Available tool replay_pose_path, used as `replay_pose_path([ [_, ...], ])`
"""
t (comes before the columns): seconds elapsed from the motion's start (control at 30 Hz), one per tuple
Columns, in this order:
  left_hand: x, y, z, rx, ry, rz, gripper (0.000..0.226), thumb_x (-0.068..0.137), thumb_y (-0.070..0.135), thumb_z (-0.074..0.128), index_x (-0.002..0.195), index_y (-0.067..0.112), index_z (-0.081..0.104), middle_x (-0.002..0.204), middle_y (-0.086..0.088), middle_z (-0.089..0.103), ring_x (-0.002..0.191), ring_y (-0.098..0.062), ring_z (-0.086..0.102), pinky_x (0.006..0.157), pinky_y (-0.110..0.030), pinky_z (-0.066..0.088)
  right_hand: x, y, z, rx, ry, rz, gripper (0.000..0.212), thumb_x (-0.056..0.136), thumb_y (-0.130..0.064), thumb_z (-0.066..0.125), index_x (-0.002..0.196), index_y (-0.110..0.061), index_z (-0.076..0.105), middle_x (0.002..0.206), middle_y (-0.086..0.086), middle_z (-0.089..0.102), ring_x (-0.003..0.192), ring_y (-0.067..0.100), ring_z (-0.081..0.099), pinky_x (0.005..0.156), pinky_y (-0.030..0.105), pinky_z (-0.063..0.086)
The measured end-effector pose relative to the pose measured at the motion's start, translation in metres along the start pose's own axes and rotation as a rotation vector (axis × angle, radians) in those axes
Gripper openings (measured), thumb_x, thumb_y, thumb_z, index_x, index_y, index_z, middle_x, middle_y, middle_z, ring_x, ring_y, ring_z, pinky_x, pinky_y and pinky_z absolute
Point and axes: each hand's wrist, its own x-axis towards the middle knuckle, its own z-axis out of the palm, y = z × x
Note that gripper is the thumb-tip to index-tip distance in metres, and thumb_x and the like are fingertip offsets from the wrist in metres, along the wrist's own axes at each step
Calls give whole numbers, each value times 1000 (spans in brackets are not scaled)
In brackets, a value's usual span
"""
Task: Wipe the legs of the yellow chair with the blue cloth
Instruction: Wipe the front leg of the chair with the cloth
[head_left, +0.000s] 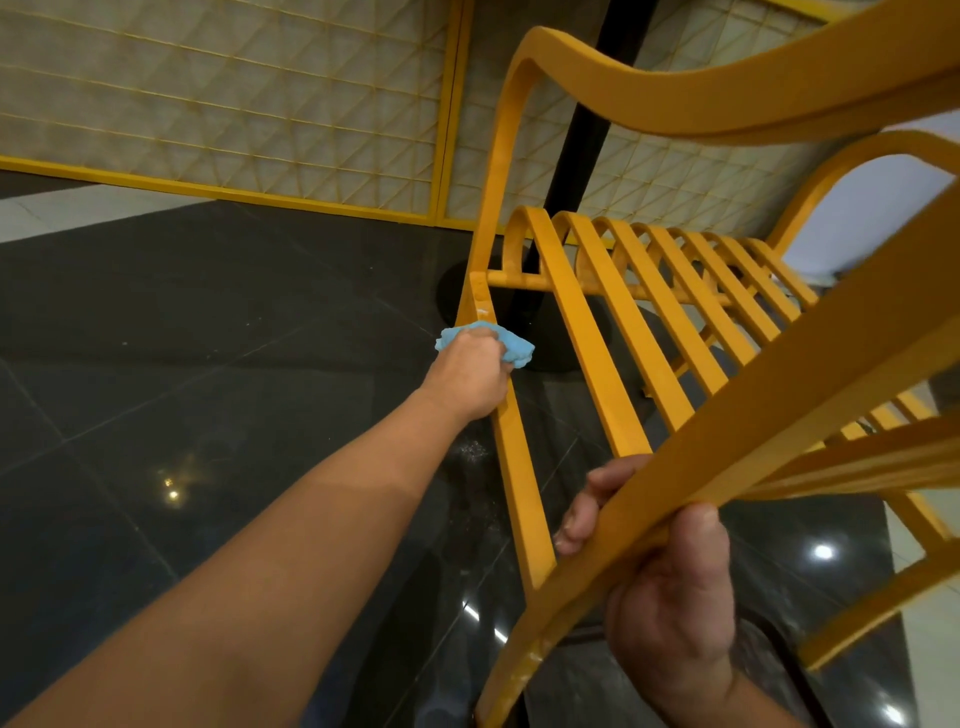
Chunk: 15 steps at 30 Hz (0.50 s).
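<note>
The yellow chair is tipped over toward me, its slatted seat facing up and right. My left hand reaches far out and presses the bunched blue cloth against one yellow leg, near where a crossbar joins it. My right hand is closed around a curved yellow frame bar close to me, at the lower right. The cloth is partly hidden under my fingers.
Glossy black floor tiles reflect ceiling lights. A black pole on a round base stands behind the chair. A lattice wall panel with a yellow frame runs along the back. White floor shows at the far right.
</note>
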Motion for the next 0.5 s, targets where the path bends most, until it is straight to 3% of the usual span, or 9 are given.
replay_pose_path([
  [0.13, -3, 3, -1, 30, 0, 10, 40, 100, 25, 50, 135, 5, 54, 145, -9, 47, 133, -26, 46, 108, -36, 39, -2, -6, 5, -162, 24, -59, 45, 76, -60, 67, 94, -19, 64, 67, 14, 59, 58, 27, 58, 55, 37, 52],
  [0.3, -4, 4, 1, 32, -4, -12, 42, 100, 26, 51, 138, 6, 51, 147, -8, 46, 134, -26, 45, 109, -38, 39, -3, -9, 7, -358, 18, -241, 27, 83, -29, 68, 104, -24, 53, 74, 9, 59, 59, 27, 60, 57, 37, 54],
  [0.4, -6, 5, 1, 44, -16, -23, 42, 100, 27, 51, 137, 7, 52, 145, -9, 48, 132, -26, 47, 108, -38, 41, -4, -13, 9, -369, 28, -310, 39, 79, -11, 64, 113, -15, 46, 92, 5, 61, 72, 16, 64, 64, 27, 55],
  [0.5, -8, 8, -1, 43, -11, -27, 37, 100, 26, 52, 131, 6, 57, 139, -10, 52, 128, -26, 51, 104, -37, 44, -10, -13, 13, -472, 89, -380, 62, 75, -16, 67, 127, -5, 35, 115, -6, 54, 95, 18, 62, 77, 31, 55],
])
